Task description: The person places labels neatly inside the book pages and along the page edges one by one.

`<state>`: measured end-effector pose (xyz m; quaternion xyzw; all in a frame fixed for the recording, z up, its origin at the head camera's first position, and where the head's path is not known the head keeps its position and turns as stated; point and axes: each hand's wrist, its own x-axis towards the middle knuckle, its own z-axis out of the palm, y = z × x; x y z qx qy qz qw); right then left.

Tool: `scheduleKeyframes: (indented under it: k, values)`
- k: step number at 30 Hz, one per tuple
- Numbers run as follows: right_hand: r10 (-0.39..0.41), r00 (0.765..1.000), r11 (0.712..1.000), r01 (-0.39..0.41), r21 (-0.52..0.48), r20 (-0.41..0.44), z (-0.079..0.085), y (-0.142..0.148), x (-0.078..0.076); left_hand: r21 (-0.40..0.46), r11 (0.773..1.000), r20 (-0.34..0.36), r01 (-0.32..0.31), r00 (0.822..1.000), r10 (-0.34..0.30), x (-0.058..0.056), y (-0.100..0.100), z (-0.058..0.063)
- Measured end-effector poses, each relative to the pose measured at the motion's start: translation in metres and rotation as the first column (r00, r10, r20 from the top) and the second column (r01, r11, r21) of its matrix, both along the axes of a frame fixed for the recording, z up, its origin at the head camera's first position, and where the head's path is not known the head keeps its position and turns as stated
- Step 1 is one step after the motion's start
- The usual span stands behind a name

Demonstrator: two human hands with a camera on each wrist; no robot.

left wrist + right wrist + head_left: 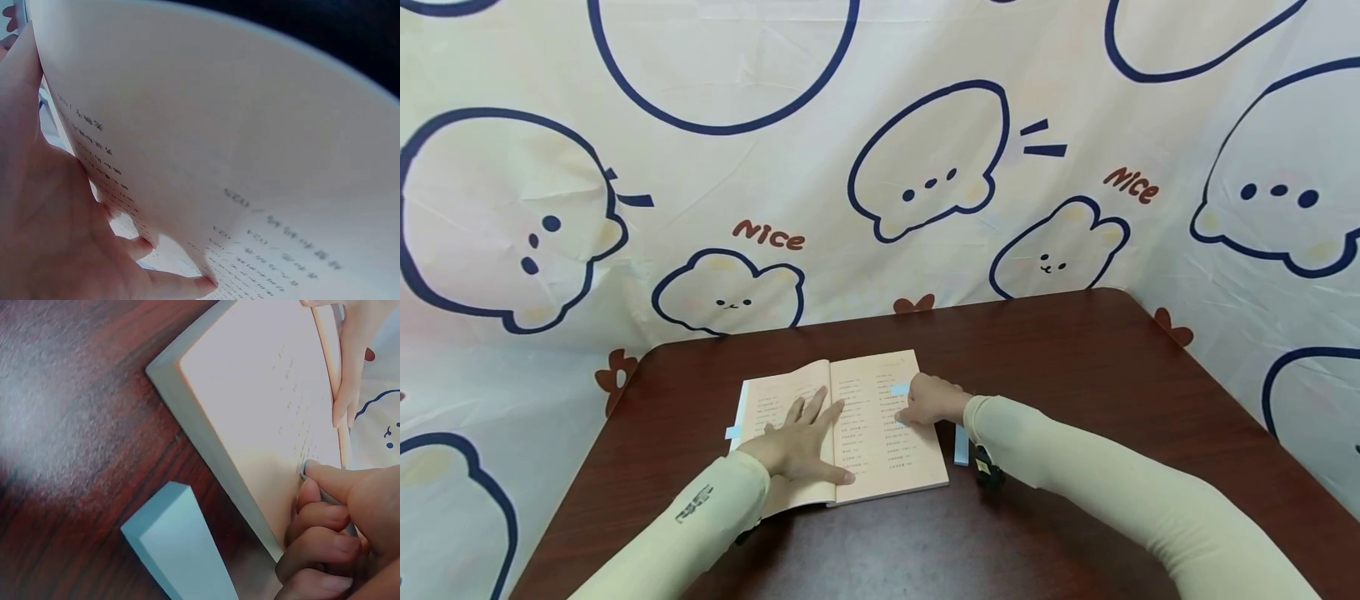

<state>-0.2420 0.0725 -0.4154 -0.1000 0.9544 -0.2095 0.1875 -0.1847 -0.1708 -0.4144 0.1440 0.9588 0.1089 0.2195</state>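
An open book (pixel 880 475) with printed pages lies on the table. My left hand (pixel 801 446) rests spread across its middle, fingers on the left page and thumb on the right page. In the left wrist view, fingertips press the curved page (pixel 206 112). My right hand (pixel 931 400) is over the right page's outer edge, thumb and index finger pinching a light blue sticky note (pixel 900 389), partly hidden by the hand. In the right wrist view the other fingers (pixel 322 544) are curled. A light blue sticky note pad (pixel 181 544) lies beside the book, below the right wrist.
The dark brown wooden table (pixel 1037 358) stands against a cloth backdrop (pixel 820 183) with cartoon drawings. A light blue tab (pixel 732 432) sticks out from the book's left edge. A dark wrist device (pixel 988 468) hangs below the right sleeve.
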Motion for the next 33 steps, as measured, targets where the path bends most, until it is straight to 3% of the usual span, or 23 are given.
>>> scheduleKeyframes:
  k: [20, 33]
  values:
    - [0.038, 0.999, 0.999, -0.039, -0.024, -0.028, -0.0002, 0.0061, -0.0002, 0.003, 1.0, -0.001, -0.003, 1.0, 0.003, -0.0003, -0.0002, -0.0003]
    - [0.077, 0.997, 0.997, -0.076, -0.015, 0.031, 0.0017, 0.0066, -0.0059, 0.011, 1.0, 0.0, -0.005, 1.0, 0.005, -0.0012, -0.001, -0.0011]
